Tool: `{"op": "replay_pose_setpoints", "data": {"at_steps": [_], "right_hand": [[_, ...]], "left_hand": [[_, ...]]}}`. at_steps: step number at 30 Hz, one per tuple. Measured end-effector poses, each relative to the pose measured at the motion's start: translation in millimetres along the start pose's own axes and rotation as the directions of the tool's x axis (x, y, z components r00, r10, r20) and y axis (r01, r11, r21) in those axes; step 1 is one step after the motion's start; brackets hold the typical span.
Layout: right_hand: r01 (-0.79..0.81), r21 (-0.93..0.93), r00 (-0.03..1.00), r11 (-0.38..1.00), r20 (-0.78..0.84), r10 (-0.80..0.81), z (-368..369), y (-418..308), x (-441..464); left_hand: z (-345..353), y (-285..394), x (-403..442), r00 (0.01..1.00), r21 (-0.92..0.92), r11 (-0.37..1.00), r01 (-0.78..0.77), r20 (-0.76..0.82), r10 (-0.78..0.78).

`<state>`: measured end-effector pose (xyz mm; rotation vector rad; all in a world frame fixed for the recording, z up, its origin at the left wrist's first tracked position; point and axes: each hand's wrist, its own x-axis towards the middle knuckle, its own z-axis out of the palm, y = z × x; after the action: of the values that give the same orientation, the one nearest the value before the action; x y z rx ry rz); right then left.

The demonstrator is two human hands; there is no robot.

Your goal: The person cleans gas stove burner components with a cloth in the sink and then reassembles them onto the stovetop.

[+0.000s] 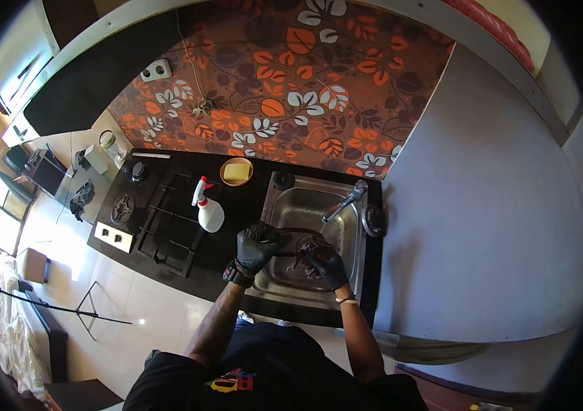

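Observation:
My left hand (257, 248), in a black glove, holds the left edge of a dark round pan or lid (293, 240) over the metal sink (273, 291). A dark, crumpled cloth or scrubber (309, 262) is in my right hand (330, 268), also gloved in black, and lies against the dark item. The fingers of both hands are bent. The chrome faucet (346, 201) stands at the sink's back right. Details of the dark item are hard to make out.
A white spray bottle (211, 215) with a red nozzle stands left of the sink, beside the gas stove (168, 226). Behind it, a yellow sponge (237, 171) lies in a round dish. A round dark object (374, 220) sits at the sink's right edge.

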<state>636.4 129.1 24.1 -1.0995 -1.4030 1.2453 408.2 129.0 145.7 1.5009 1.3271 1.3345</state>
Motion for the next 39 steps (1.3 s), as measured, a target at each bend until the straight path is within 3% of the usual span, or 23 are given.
{"op": "replay_pose_setpoints", "data": {"at_steps": [2,4,5,7,9,11,14,17,18,22,24,28,30,34,36,37,39], "right_hand": [[-0.128,0.074,0.991,0.989,0.053,0.124,-5.6,20.2,0.6],[-0.106,0.268,0.993,0.957,-0.021,0.116,-11.2,-4.0,-4.5],[-0.092,0.362,0.991,0.928,-0.057,0.121,-15.0,-12.8,-6.5],[-0.231,0.410,0.972,0.882,0.056,0.228,-43.8,-17.1,-1.3],[-0.171,0.352,0.985,0.920,0.081,0.152,-53.8,-27.9,6.4],[0.111,0.180,0.991,0.977,0.051,-0.122,-43.7,-86.7,15.6],[0.127,-0.153,0.974,0.980,0.204,-0.094,-29.3,-115.0,23.4],[0.368,-0.551,0.924,0.749,0.306,-0.229,1.9,-145.7,23.1],[0.405,-0.588,0.912,0.700,0.312,-0.265,1.5,-136.1,27.6],[0.325,-0.536,0.939,0.779,0.281,-0.198,-11.0,-103.8,33.9],[0.254,-0.582,0.958,0.773,0.262,-0.117,-20.1,-99.7,32.2],[0.079,-0.477,0.979,0.875,0.201,0.021,-58.4,-61.1,27.5],[-0.001,-0.432,0.990,0.902,0.126,0.061,-71.6,-53.7,24.2],[0.075,-0.450,0.990,0.890,-0.070,-0.119,-66.8,-59.9,15.4],[0.138,-0.520,0.966,0.843,-0.117,-0.230,-39.3,-79.7,13.0],[0.126,-0.525,0.968,0.842,-0.121,-0.220,-27.4,-78.6,12.7],[0.105,-0.534,0.971,0.839,-0.126,-0.202,-4.8,-70.9,12.3]], "left_hand": [[-2.1,-14.6,1.9,0.998,0.027,0.998,-0.057,-0.006,0.058],[-5.0,-25.9,2.8,0.991,0.062,0.989,-0.132,-0.024,0.134],[-8.8,-24.9,3.2,0.984,0.148,0.973,-0.175,-0.004,0.178],[-14.5,-5.6,2.0,0.967,0.307,0.918,-0.252,0.050,0.249],[-9.0,-9.7,3.4,0.957,0.314,0.904,-0.290,0.111,0.268],[-0.7,-16.6,5.5,0.952,0.288,0.911,-0.296,0.167,0.256],[12.5,-23.2,7.8,0.947,0.264,0.925,-0.275,0.242,0.212],[19.5,-25.7,9.6,0.936,0.333,0.893,-0.304,0.280,0.214],[19.5,-30.0,9.9,0.937,0.343,0.889,-0.304,0.278,0.213],[17.1,-30.1,10.3,0.962,0.338,0.920,-0.198,0.245,0.117],[15.5,-36.3,12.8,0.968,0.355,0.906,-0.232,0.180,0.178],[11.7,-36.5,14.3,0.962,0.342,0.899,-0.272,0.127,0.243],[9.8,-38.2,14.8,0.983,0.386,0.905,-0.181,0.088,0.160],[15.0,-32.5,15.7,0.999,0.437,0.899,0.035,-0.045,-0.017],[24.9,-43.3,14.9,0.996,0.470,0.883,0.005,-0.084,0.039],[29.7,-44.7,14.5,0.992,0.486,0.874,-0.010,-0.104,0.069],[36.4,-41.9,12.3,0.992,0.421,0.904,0.068,-0.123,-0.018]]}}
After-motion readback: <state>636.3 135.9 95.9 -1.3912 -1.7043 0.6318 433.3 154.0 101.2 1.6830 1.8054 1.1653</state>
